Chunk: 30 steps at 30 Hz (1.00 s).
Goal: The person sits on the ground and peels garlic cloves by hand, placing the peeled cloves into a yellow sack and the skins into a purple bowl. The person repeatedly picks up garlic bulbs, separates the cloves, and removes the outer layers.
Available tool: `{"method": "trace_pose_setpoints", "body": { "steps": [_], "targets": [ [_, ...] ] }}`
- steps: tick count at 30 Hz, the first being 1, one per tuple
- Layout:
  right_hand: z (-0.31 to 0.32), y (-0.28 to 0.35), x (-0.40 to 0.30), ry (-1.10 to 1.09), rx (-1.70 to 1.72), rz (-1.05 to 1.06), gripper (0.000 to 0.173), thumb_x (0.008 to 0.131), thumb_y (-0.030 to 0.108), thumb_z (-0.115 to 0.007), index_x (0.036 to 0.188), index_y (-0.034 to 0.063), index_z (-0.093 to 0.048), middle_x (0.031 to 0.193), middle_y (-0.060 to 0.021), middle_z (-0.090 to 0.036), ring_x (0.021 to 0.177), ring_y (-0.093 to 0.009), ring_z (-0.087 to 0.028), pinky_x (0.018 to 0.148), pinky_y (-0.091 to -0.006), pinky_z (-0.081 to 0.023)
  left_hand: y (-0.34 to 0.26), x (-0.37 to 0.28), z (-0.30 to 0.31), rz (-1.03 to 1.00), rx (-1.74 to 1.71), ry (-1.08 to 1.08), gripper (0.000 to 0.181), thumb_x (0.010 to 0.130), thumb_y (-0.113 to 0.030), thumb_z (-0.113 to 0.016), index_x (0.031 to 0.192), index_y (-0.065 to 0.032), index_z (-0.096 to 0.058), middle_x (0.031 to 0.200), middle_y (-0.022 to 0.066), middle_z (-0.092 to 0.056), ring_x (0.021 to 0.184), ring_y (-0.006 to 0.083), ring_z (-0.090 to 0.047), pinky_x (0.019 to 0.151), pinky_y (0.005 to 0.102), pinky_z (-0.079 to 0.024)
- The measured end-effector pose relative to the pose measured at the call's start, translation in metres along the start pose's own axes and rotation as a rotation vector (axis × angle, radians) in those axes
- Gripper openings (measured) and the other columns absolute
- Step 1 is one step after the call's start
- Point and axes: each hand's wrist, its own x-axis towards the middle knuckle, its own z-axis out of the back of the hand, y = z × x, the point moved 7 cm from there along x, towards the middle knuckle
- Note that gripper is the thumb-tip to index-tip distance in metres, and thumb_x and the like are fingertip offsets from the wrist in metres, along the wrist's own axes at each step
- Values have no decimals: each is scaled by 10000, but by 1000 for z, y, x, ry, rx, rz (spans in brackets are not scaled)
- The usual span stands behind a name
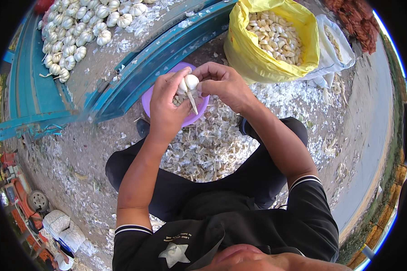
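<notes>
A partly peeled garlic bulb (191, 82) with a short dry stem sits in my left hand (164, 101), its white cloves exposed. My right hand (225, 83) pinches at the bulb's right side with thumb and index finger. Below both hands is a purple plastic basin (147, 98). Some garlic shows inside the basin between my left hand's fingers, but most of its contents are hidden. To the right, a yellow woven sack (239, 50) with a rolled-down rim holds many loose garlic cloves (274, 37).
Whole garlic bulbs (78, 34) are heaped on a blue metal truck bed (169, 44) at upper left. A white sack (342, 50) stands behind the yellow one, near red mesh bags (356, 23). Garlic skins (207, 145) cover the ground between my legs. An orange vehicle (23, 193) is at lower left.
</notes>
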Motion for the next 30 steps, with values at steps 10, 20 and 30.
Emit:
{"method": "trace_pose_setpoints", "body": {
  "steps": [10,20,30],
  "targets": [
    [4,-10,2,46,73,-56,240,985,-4,-716,1212,-36,-785,1095,-114,-815,968,-165,-805,930,-338,-684,12,-5,-20,167,-416,42,686,985,-72,-940,1608,-44,-653,1348,106,-708,1231,215,-736,1049,374,-629],
    [14,-7,-2,85,506,-160,278,1124,18,-666,1384,-53,-735,1226,-165,-829,1052,-224,-850,990,-355,-718,38,-9,-10,456,-829,-46,485,1165,-169,-767,1569,-15,-548,1410,120,-703,1243,249,-789,1065,386,-671],
    [24,-17,-16,147,327,-229,192,1140,171,-721,1287,57,-766,1053,-32,-806,899,-105,-804,765,-260,-649,37,-11,-20,410,-665,31,609,1102,-181,-860,1593,16,-557,1405,138,-689,1242,255,-791,1074,387,-686]
  ]
}}
